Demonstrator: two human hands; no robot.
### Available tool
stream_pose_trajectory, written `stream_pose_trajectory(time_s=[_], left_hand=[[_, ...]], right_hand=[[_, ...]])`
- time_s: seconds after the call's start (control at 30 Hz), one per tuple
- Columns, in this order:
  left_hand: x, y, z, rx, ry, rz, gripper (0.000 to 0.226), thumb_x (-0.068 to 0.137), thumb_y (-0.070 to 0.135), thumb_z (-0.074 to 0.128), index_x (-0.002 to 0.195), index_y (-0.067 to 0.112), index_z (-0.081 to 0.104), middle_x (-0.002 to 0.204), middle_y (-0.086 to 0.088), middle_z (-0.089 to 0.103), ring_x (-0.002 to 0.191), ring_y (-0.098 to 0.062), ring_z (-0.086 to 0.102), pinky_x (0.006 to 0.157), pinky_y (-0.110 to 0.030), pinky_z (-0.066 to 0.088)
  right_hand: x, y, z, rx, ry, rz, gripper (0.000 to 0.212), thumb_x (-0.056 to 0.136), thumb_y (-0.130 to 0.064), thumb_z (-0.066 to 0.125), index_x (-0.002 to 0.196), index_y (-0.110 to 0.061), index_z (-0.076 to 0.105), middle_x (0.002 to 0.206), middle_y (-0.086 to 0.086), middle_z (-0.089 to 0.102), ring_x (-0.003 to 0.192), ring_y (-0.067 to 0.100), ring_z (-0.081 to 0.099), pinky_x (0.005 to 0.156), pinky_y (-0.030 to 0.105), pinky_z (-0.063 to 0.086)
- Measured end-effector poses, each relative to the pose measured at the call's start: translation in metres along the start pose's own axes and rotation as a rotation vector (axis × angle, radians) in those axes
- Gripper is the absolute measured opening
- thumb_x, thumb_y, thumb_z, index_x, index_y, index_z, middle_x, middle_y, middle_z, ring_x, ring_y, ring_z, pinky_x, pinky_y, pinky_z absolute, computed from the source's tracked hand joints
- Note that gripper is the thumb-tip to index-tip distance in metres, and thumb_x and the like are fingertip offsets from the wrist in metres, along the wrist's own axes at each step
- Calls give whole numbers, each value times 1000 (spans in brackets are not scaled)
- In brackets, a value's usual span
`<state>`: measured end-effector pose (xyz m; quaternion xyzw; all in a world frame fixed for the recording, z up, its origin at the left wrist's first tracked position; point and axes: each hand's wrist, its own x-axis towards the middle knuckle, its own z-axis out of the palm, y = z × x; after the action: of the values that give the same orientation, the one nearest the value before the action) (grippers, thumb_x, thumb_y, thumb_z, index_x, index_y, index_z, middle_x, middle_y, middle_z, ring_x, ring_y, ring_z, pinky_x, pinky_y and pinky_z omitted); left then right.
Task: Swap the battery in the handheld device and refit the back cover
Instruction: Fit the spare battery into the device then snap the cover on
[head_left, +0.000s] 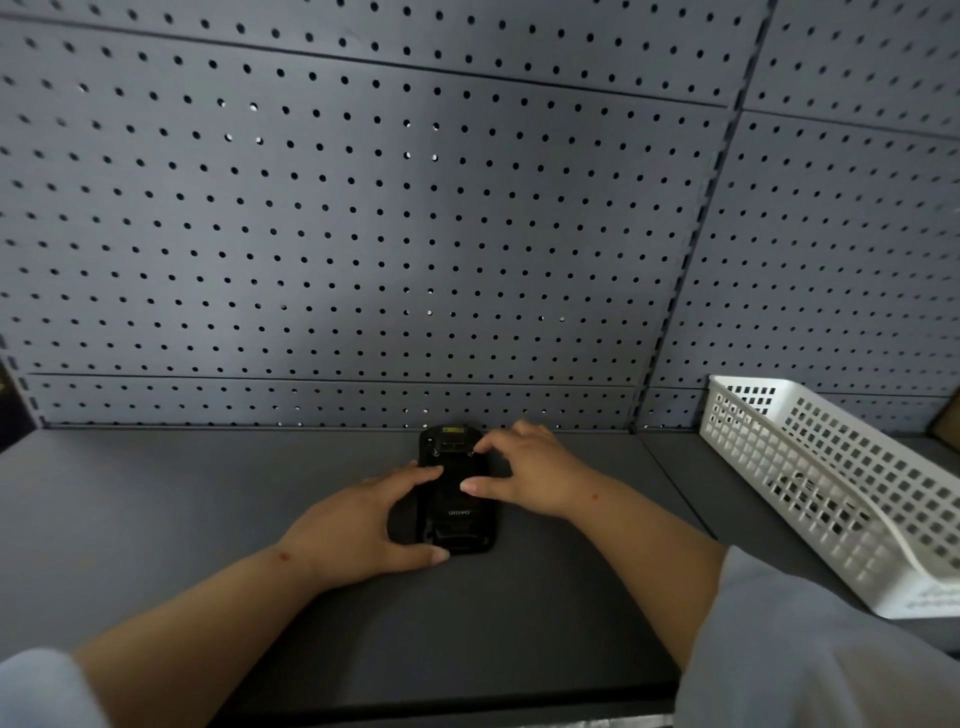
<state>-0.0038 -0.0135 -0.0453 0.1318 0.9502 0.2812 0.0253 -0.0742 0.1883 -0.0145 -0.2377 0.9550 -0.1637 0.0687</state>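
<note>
A black handheld device (453, 512) lies back-up on the dark grey shelf, close to the pegboard wall. Its back cover with a small printed logo faces me, and a yellow label shows at its far end. My left hand (358, 525) wraps the device's left side, thumb along the near end and fingers reaching onto the back. My right hand (524, 470) rests on the device's right side, thumb and fingertips pressing on the cover near its upper half. No separate battery is visible.
A white perforated plastic basket (810, 483) stands at the right on the shelf (156, 519), with dark items dimly visible inside. A grey pegboard wall (363, 234) rises right behind the device. The shelf's front edge runs along the bottom.
</note>
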Motion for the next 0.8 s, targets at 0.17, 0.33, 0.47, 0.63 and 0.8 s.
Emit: stream_pose_trajectory(time_s=[0.17, 0.33, 0.47, 0.63, 0.8], left_hand=[[5, 4, -5, 9, -62, -20, 101, 60, 59, 71, 140, 42, 11, 144, 7, 38, 116, -3, 40, 94, -19, 34], [18, 8, -14, 100, -155, -75, 121, 56, 59, 74, 144, 32, -4, 150, 1, 26, 134, -15, 29, 109, -28, 27], [28, 12, -20, 163, -231, -95, 126, 51, 60, 76, 144, 30, -4, 153, 3, 16, 138, -17, 20, 114, -33, 23], [33, 16, -24, 198, -257, -95, 123, 50, 56, 79, 144, 31, 3, 150, 3, 19, 136, -18, 21, 113, -31, 23], [34, 17, -26, 192, -230, -82, 119, 46, 55, 82, 141, 31, 13, 143, 5, 28, 130, -14, 29, 111, -31, 29]], right_hand=[[-1, -1, 1, 123, -20, 18, 66, 79, -50, 61, 134, -22, 39, 136, 10, 42, 127, 23, 42, 102, 35, 38], [-1, -1, 0, 156, -110, 44, 81, 83, -50, 56, 147, -23, 14, 156, 9, 19, 142, 23, 20, 114, 33, 20], [1, 1, 1, 156, -161, 90, 81, 83, -54, 53, 147, -22, 15, 156, 10, 17, 142, 24, 21, 114, 32, 20], [1, 0, 2, 162, -170, 103, 80, 83, -54, 52, 147, -23, 14, 157, 11, 13, 143, 25, 18, 114, 32, 17], [0, -1, 1, 142, -195, 113, 80, 84, -55, 50, 147, -24, 11, 158, 13, 5, 145, 26, 12, 116, 34, 14]])
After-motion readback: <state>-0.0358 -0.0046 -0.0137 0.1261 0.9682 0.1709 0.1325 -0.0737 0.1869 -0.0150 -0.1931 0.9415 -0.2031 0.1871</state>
